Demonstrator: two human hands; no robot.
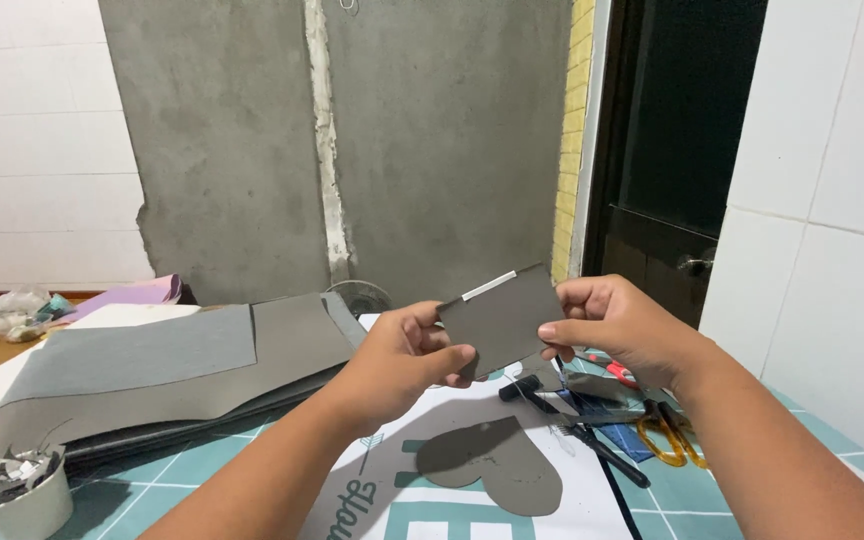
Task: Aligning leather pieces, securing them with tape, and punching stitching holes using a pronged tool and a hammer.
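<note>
I hold a small grey rectangular sheet piece (pixel 504 320) in the air above the counter (pixel 142 485), between both hands and tilted so its flat face is toward me. My left hand (pixel 402 362) pinches its lower left edge, thumb on the near face and the other fingers behind it; my right hand (pixel 617 325) grips its right edge the same way, so both hands are closed on the piece. A narrow white strip (pixel 489 285) runs along its upper edge; I judge that the two-sided grip keeps the thin material flat for inspection. Directly beneath, on a white printed sheet (pixel 392 505), lies a grey cut-out shape (pixel 497 465) with rounded lobes. To the right of it lie a black-handled tool (pixel 562 420), orange-handled scissors (pixel 667 435) and a red-tipped item (pixel 620 373), all partly hidden by my right wrist. To the left, large grey sheets (pixel 152 365) are stacked and overlap one another, with a pink sheet (pixel 137 293) behind them. A white bowl of grey offcuts (pixel 17 490) stands at the near left corner. A small fan (pixel 362 297) sits against the bare concrete wall (pixel 432 130). Nothing stands between the hands and the counter surface.
</note>
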